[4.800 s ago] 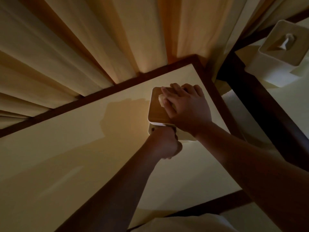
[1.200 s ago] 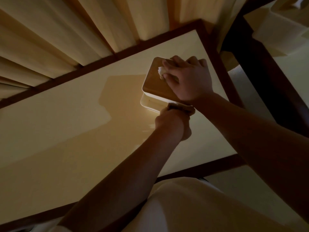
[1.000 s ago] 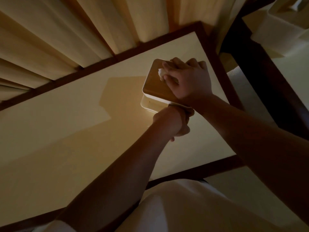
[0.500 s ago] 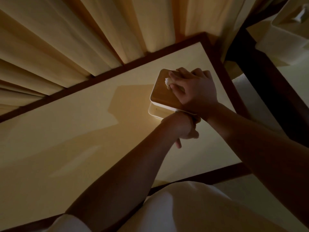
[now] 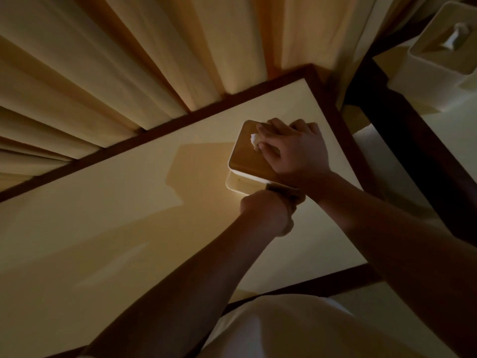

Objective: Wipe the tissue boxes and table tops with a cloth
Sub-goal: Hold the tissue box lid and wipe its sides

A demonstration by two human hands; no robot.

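A white tissue box with a wooden lid (image 5: 246, 156) stands near the far right corner of a cream table top (image 5: 116, 215) with a dark wooden rim. My right hand (image 5: 294, 151) lies on the lid and presses a small pale cloth (image 5: 256, 139) against it; only a bit of the cloth shows under the fingers. My left hand (image 5: 268, 213) grips the box's near side, its fingers curled round the edge and partly hidden.
Pleated curtains (image 5: 129, 60) hang right behind the table. A second table (image 5: 454, 140) stands to the right across a narrow gap, carrying another white tissue box (image 5: 423, 73) with a tissue sticking out. My white clothing (image 5: 296, 329) fills the lower edge.
The view has shifted a little. My right hand stays on the lid with the cloth, moving slightly over it. My left hand keeps its hold on the box's near side.
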